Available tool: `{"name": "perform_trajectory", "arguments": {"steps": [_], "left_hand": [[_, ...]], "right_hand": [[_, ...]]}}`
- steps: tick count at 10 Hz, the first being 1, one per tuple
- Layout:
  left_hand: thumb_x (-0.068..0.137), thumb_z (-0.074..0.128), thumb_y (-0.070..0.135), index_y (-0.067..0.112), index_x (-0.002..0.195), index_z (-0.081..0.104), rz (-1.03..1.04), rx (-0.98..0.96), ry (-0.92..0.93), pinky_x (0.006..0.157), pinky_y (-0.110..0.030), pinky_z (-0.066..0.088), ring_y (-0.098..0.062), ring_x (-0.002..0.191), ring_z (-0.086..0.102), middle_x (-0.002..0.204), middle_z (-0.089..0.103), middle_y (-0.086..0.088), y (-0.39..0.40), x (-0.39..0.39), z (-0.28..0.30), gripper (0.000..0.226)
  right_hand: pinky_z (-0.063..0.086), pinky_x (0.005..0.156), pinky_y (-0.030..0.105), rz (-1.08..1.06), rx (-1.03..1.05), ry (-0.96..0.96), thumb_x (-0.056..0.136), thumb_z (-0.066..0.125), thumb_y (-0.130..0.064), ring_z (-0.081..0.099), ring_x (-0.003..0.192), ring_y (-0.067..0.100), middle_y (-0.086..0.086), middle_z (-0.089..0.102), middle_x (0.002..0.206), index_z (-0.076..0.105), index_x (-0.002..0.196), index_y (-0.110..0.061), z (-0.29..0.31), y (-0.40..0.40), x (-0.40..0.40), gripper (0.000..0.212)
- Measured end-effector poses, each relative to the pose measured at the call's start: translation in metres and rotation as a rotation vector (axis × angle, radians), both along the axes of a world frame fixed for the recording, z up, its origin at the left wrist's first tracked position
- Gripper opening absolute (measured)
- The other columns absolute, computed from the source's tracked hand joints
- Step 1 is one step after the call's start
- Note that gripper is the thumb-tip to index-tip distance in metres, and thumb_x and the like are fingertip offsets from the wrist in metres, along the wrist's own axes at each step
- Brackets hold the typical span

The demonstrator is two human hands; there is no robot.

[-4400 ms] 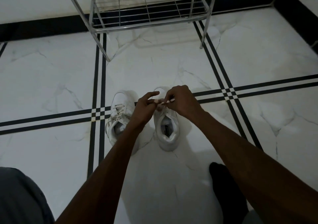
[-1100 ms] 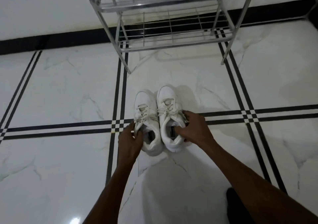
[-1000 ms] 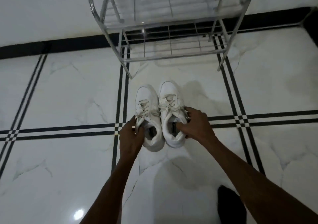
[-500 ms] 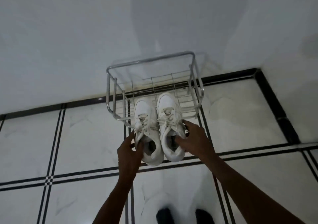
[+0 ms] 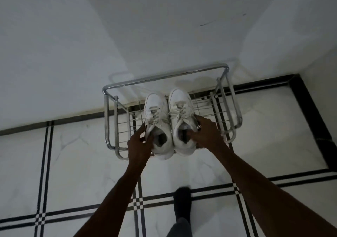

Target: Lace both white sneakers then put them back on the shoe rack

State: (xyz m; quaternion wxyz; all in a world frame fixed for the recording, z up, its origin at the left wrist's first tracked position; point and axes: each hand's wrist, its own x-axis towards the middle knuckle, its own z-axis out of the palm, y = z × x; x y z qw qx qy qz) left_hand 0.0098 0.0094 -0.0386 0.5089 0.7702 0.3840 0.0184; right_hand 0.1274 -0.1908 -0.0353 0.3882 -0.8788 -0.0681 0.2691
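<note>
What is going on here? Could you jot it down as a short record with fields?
setting: white marble-look floor with black stripes, beside a white wall
rack: metal shoe rack against the wall
left sneaker: white, laced, held at the collar by the left hand
right sneaker: white, laced, held at the collar by the right hand
position: sneakers side by side, toes toward the wall, over the rack's top tier; whether they rest on it cannot be told
also visible: a dark-socked foot
</note>
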Motion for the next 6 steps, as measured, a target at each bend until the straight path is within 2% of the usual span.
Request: {"name": "perform_trajectory", "arguments": {"steps": [1,2,3,4,5,6], "left_hand": [[0.094,0.066,0.005,0.012,0.144,0.055,0.003,-0.01,0.021,0.056,-0.005,0.049,0.002,0.081,0.063,0.12,0.067,-0.001,0.011,0.012,-0.008,0.052],[0.092,0.068,0.005,0.013,0.145,0.055,-0.015,-0.024,0.04,0.06,-0.005,0.051,0.004,0.085,0.063,0.13,0.067,-0.004,0.02,0.016,-0.018,0.055],[0.092,0.071,0.014,0.017,0.147,0.053,-0.05,-0.033,0.068,0.071,-0.007,0.053,0.001,0.095,0.066,0.135,0.066,-0.004,0.022,0.014,-0.012,0.057],[0.095,0.069,0.03,0.016,0.147,0.051,-0.117,0.098,0.123,0.099,-0.023,0.043,-0.024,0.127,0.059,0.142,0.061,-0.008,0.02,0.012,0.013,0.057],[0.097,0.057,0.051,0.017,0.148,0.05,-0.221,0.354,0.2,0.109,-0.038,0.04,-0.031,0.137,0.05,0.148,0.056,-0.01,0.021,0.012,0.06,0.061],[0.099,0.051,0.056,0.015,0.147,0.051,-0.292,0.518,0.076,0.118,-0.045,0.035,-0.029,0.142,0.043,0.151,0.053,-0.011,0.029,0.027,0.124,0.063]], "right_hand": [[0.056,0.09,0.038,0.004,-0.024,0.013,0.076,0.078,-0.032,0.069,0.108,0.026,0.01,0.072,0.12,0.055,0.139,-0.011,-0.015,0.012,0.009,0.07],[0.058,0.091,0.043,-0.003,-0.036,0.035,0.077,0.075,-0.037,0.069,0.108,0.026,0.01,0.07,0.125,0.051,0.142,-0.011,-0.023,0.018,0.012,0.074],[0.06,0.089,0.043,0.014,-0.076,0.045,0.073,0.07,-0.053,0.071,0.107,0.021,0.003,0.07,0.126,0.05,0.143,-0.02,-0.029,0.015,0.01,0.08],[0.054,0.097,0.047,0.086,-0.253,-0.041,0.077,0.062,-0.064,0.062,0.12,0.027,0.007,0.062,0.135,0.049,0.142,-0.016,0.007,0.016,0.004,0.083],[0.056,0.087,0.045,0.142,-0.331,-0.246,0.089,0.064,-0.043,0.062,0.114,0.032,0.014,0.06,0.127,0.056,0.129,-0.007,0.051,0.016,0.005,0.055],[0.055,0.089,0.047,0.132,-0.257,-0.431,0.091,0.06,-0.045,0.059,0.117,0.035,0.016,0.061,0.127,0.057,0.128,-0.006,0.116,0.028,0.018,0.055]]}}
